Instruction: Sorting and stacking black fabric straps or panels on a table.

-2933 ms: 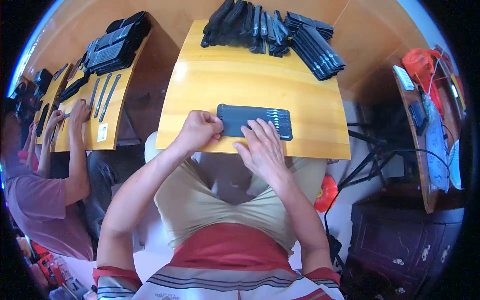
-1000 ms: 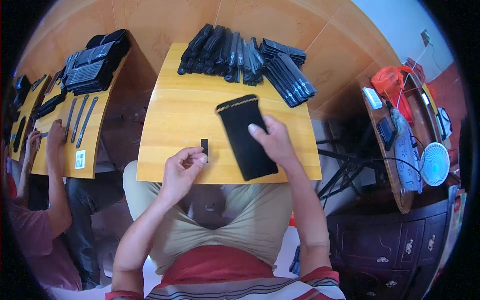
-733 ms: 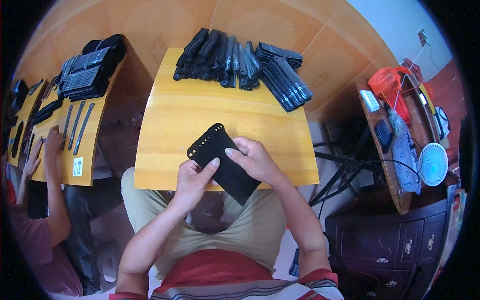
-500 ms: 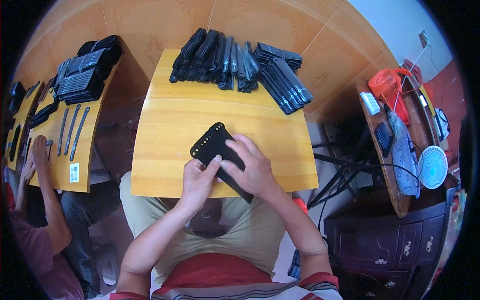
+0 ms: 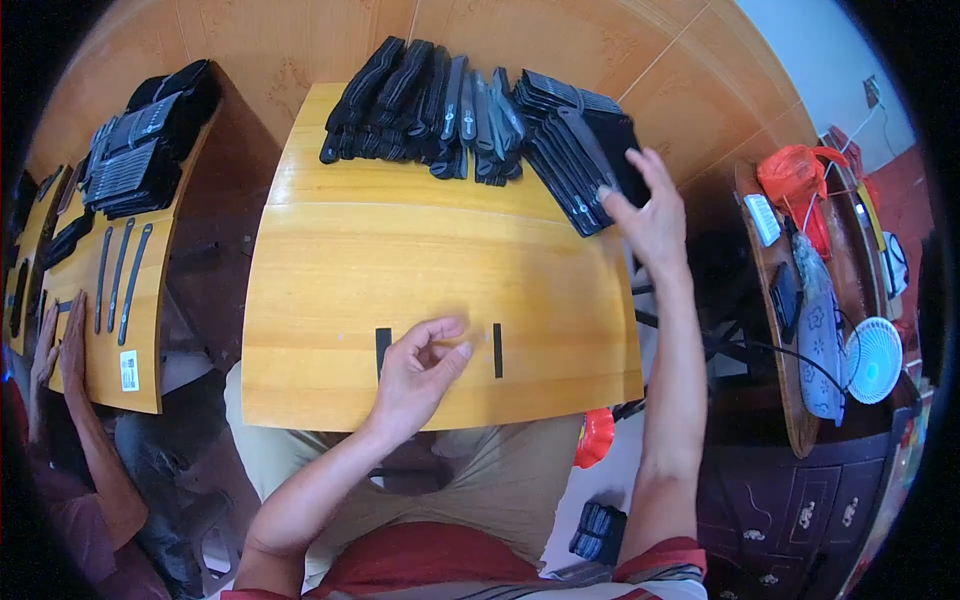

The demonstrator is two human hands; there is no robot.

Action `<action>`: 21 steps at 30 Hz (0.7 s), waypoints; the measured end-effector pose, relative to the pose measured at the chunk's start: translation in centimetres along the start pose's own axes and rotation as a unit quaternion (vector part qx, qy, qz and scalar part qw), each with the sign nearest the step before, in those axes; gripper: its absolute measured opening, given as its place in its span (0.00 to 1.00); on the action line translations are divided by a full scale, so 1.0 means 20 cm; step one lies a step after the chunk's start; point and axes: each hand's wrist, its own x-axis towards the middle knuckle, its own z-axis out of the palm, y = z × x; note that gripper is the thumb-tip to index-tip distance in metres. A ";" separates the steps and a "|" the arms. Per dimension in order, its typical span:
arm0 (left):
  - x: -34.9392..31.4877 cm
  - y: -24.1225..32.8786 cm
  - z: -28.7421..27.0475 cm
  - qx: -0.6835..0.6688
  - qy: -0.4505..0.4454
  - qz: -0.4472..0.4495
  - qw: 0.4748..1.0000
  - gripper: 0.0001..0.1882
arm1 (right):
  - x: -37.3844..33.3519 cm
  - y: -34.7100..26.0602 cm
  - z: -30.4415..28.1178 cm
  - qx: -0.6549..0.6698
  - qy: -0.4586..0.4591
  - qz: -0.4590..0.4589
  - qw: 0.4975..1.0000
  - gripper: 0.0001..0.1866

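My left hand (image 5: pixel 420 375) hovers over the front of the wooden table (image 5: pixel 320 280), fingers loosely curled and apart with nothing visible in them. Beside it lie two short black strips (image 5: pixel 497 350), one partly behind that hand. My right hand (image 5: pixel 655 215) reaches to the far right, its thumb and fingers spread beside a fanned stack of flat black straps (image 5: pixel 572 180) with grey bands. At the stack's right edge, a black flat piece (image 5: pixel 622 150) lies close to my fingers. Whether they touch it I cannot tell.
More bundled black straps (image 5: pixel 380 110) line the table's back. On the left, another person's hands (image 5: pixel 68 345) work at a second table (image 5: pixel 145 320) holding straps and a stack. To the right stand a side table (image 5: pixel 790 400) with a red bag and a fan (image 5: pixel 873 360), above a dark cabinet (image 5: pixel 780 500).
Both my hands have let go of the black flat piece with holes along one end. My right hand has moved far right to the stack; two short black strips now show on the table.
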 end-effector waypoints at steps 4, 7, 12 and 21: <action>0.02 -0.01 -0.01 -0.007 -0.013 -0.038 0.999 0.22 | 0.32 0.24 0.10 0.002 -0.071 0.038 0.997 0.39; 0.02 0.01 -0.01 -0.012 -0.027 -0.059 0.998 0.21 | 0.45 0.36 0.22 0.004 -0.131 0.042 0.990 0.42; 0.08 0.04 0.05 -0.027 -0.022 -0.065 0.997 0.17 | 0.44 0.44 0.40 -0.045 -0.220 0.042 0.974 0.49; 0.75 0.05 0.38 -0.114 -0.089 -0.170 0.975 0.20 | 0.46 0.50 0.32 0.108 -0.191 0.046 0.974 0.47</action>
